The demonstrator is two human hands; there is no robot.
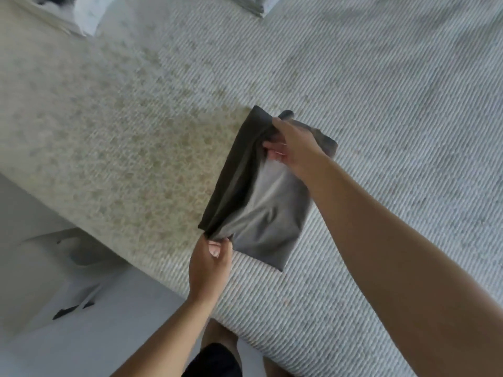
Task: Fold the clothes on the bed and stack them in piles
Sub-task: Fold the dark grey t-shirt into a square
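Observation:
A dark grey garment (261, 202), folded into a narrow rectangle, lies on the ribbed pale bed cover (394, 104) near the bed's left edge. My left hand (211, 263) pinches its near left corner between thumb and fingers. My right hand (292, 148) grips the far end, fingers curled into the fold. The left long edge of the garment is lifted off the cover between both hands; the right part rests flat.
A stack of folded grey clothes (251, 4) shows at the top edge of the bed. The bed's side (95, 131) drops to a white floor (81, 336) at lower left. My knees (217, 357) are below the bed edge.

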